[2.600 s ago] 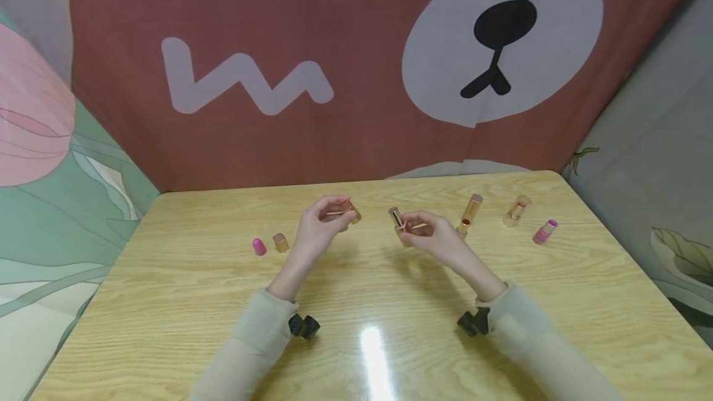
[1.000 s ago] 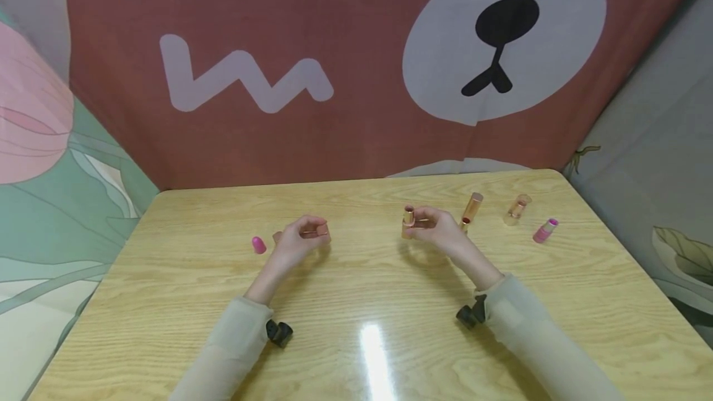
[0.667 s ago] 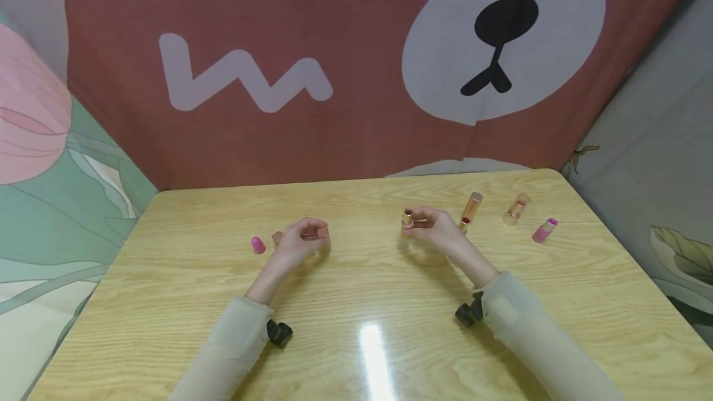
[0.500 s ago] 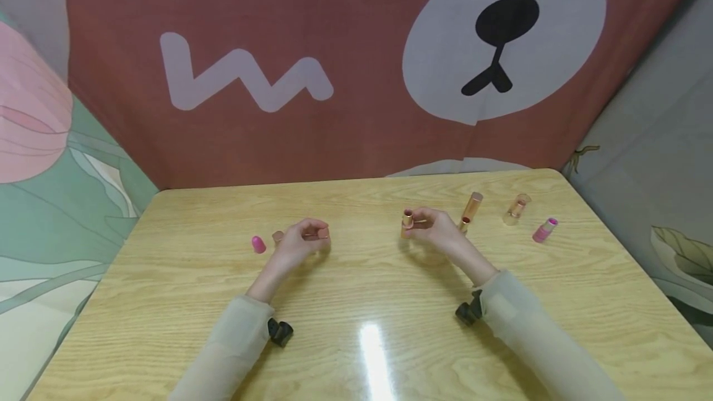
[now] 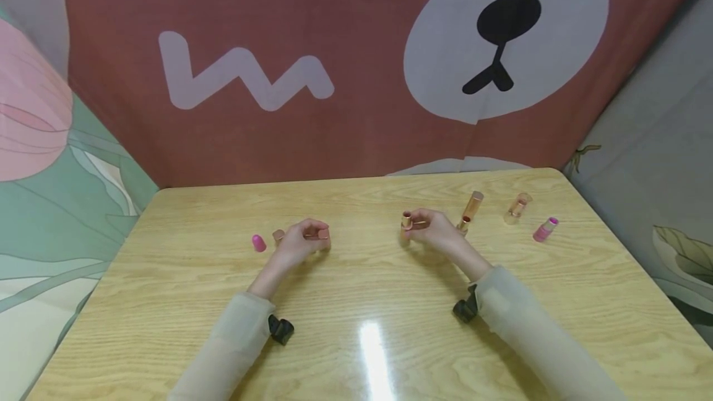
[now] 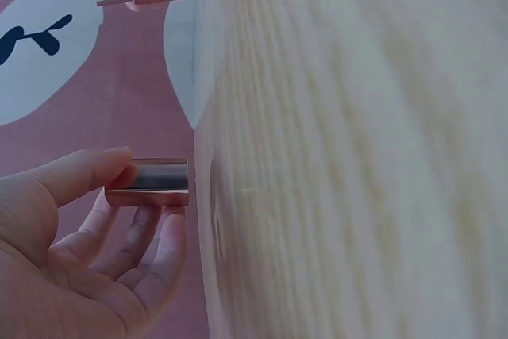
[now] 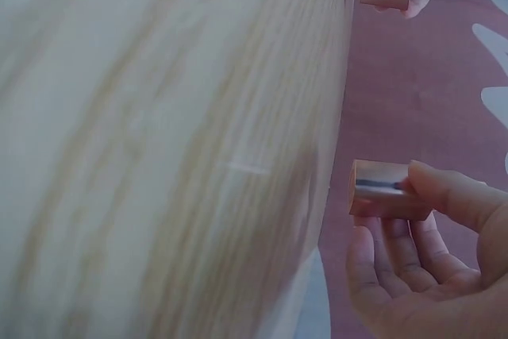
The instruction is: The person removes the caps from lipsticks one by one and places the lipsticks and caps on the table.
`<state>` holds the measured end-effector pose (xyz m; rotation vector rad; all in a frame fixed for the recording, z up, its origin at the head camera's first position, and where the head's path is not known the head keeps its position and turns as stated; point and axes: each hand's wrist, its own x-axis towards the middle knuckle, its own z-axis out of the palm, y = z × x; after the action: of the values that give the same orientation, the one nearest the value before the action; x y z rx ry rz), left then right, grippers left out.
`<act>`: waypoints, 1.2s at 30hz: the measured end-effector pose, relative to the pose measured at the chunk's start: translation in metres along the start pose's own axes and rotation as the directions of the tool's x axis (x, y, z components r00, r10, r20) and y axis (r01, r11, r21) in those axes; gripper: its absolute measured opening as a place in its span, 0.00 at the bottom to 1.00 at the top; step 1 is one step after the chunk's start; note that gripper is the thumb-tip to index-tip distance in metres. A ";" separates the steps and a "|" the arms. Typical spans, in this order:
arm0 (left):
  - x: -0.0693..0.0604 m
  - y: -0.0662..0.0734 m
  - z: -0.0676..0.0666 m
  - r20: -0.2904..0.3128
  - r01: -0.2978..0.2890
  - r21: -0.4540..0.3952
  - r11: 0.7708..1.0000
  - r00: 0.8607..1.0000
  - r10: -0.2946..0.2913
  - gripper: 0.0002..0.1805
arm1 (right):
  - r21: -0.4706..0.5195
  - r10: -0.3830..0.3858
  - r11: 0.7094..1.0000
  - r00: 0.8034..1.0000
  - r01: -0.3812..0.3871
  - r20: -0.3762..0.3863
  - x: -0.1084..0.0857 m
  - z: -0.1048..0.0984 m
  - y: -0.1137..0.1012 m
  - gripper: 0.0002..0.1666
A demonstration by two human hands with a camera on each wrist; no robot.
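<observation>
Left grip (image 5: 296, 245) clamped on copper cap (image 6: 159, 182), right grip (image 5: 440, 231) on uncapped lipstick tube (image 7: 382, 190), contents indistinct.

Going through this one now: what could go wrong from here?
The left hand pinches a rose-gold cylinder, the right hand a shiny tube; either might slip. Drawing back, the right hand may bump the gold tube with a dark red top close by. The left hand may nudge the gold cap it partly hides in the head view.

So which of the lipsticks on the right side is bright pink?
The lipstick farthest right. Its base and tip are bright pink, while the others, including the gold lipstick in the right hand, show gold or coppery tones.
</observation>
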<state>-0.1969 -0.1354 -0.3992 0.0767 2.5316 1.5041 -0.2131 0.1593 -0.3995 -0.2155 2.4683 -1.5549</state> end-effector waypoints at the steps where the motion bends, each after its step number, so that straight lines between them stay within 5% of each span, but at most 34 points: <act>1: 0.000 0.000 0.000 -0.001 0.003 0.003 1.000 1.000 -0.003 0.16 | 0.002 -0.001 1.000 1.000 0.001 0.002 0.000 0.000 0.000 0.17; 16: -0.001 0.002 0.001 0.053 0.027 0.014 1.000 0.998 -0.028 0.16 | -0.023 0.021 1.000 1.000 -0.021 0.000 0.004 0.000 0.004 0.19; 24: -0.003 0.001 -0.001 0.068 -0.018 0.011 1.000 0.998 0.017 0.14 | -0.018 0.042 0.999 0.999 -0.042 0.001 0.006 0.000 0.004 0.19; 36: 0.001 0.001 0.003 0.070 0.067 0.023 0.997 0.995 -0.069 0.16 | -0.016 0.069 0.997 0.998 -0.069 0.005 0.006 -0.004 0.007 0.22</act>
<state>-0.1973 -0.1322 -0.4000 0.0452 2.4689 1.4252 -0.2200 0.1638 -0.4046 -0.1354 2.4571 -1.5059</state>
